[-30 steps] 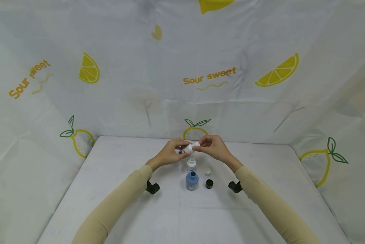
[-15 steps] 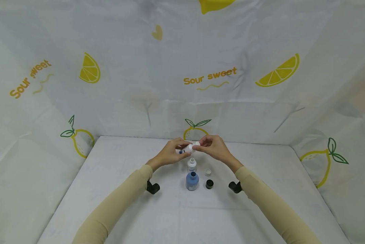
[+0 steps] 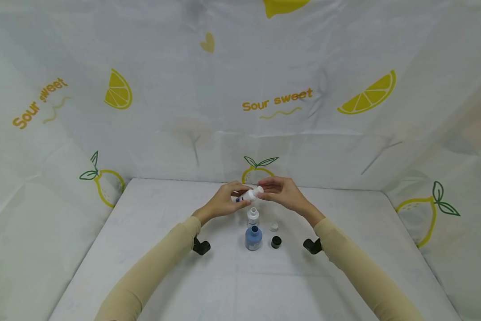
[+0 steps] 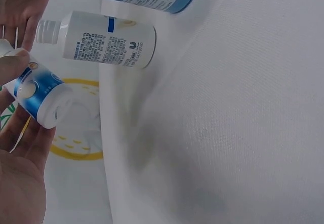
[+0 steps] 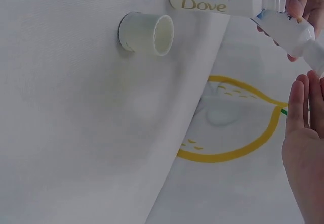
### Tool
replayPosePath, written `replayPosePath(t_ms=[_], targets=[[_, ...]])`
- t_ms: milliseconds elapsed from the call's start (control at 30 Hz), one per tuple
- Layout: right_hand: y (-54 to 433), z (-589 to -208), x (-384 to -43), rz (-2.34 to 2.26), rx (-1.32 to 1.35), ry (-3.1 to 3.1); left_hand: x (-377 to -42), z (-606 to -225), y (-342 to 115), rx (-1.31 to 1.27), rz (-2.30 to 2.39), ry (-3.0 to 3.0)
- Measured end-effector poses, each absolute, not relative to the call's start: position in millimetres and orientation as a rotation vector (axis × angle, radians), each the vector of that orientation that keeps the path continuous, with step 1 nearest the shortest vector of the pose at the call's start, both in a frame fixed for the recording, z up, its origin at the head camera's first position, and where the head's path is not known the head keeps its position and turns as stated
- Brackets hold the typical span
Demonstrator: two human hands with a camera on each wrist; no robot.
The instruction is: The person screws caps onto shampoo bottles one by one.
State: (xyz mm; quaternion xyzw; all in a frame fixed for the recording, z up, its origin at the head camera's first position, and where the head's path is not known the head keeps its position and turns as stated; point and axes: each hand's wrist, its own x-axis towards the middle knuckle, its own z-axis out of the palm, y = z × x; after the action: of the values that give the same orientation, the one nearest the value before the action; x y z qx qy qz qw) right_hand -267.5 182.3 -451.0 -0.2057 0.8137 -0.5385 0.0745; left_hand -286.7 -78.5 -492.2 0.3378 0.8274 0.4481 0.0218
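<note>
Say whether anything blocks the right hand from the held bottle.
Nothing visible: the right hand is at the top of the tilted bottle in the left hand; the upright white bottle is not between them.

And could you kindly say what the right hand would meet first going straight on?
Probably the tilted white bottle in the left hand, top end first, though any gap is unclear.

Blue bottle (image 3: 253, 239) and white Dove bottle (image 3: 252, 218) are standing nearly in line, blocking mid-table (image 3: 280, 294). White cap (image 3: 274, 227) and black cap (image 3: 276, 242) are sitting just right, leaving a narrow lane. Near side is offering wide, open access. Forearms are walling off both flanks. Lemon-print backdrop (image 3: 224, 151) is limiting reach behind. Hand-held white-and-blue bottle (image 3: 246, 196) is crowding the Dove neck's far side.
</note>
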Motion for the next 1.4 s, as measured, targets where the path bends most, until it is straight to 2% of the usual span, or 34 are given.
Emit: replayPosePath(t_ms=[233,433,1067,1400], targets=[[185.5,-449.8,-268.2,-1.633,-0.837,2.348,-285.9,-492.4,-77.1,1.052,1.368,2.565],[186.6,-451.8,-271.1,-1.654,-0.907,2.310,-286.6,-492.3,-77.0,1.050,1.361,2.571],[182.9,-458.0,-272.2,-1.567,-0.852,2.487,-285.9,-491.2,-76.5,1.050,1.368,2.572],[177.2,-456.6,-269.2,-1.502,-0.701,2.625,-286.6,-491.4,-75.4,1.051,1.371,2.581]])
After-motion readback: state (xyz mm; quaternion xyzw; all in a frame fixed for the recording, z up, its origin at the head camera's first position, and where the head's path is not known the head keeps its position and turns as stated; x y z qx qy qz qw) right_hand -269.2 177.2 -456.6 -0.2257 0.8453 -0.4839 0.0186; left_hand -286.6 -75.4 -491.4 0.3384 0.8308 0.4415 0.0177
